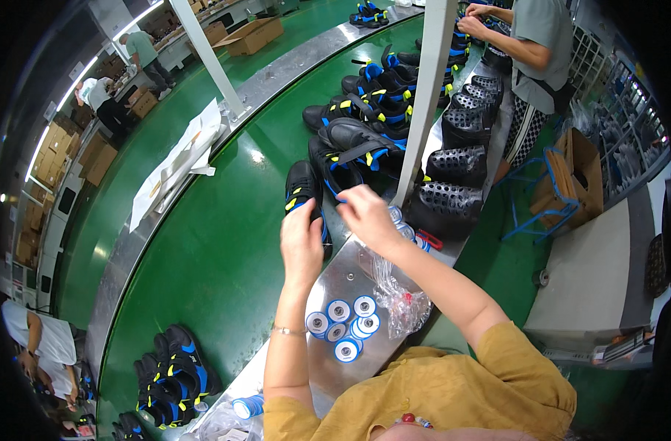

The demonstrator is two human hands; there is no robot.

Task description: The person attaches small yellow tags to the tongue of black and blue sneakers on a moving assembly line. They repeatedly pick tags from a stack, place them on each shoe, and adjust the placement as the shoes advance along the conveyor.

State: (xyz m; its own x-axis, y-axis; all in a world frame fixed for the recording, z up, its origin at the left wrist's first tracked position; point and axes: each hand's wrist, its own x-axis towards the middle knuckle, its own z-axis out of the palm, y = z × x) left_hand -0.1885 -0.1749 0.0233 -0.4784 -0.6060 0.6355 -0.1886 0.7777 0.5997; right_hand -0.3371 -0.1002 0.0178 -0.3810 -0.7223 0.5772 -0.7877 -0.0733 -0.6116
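Black-and-blue shoe (301,178): left of the white post (428,95). Left hand (302,241): fingers bent over the shoe, apparently steadying it; grip cannot be told. Right hand (368,217): fingers half-curled, beside the post; hold unclear. Blue-rimmed discs (338,311): metal table (332,283), wearer's side of the post, presumably for reach.

White sheet (177,165) on metal rim (265,79); open cardboard box (253,38) farther back; blue metal frame (559,220) at right

Black shoe (301,181) (yellow-accented); green conveyor (221,257)
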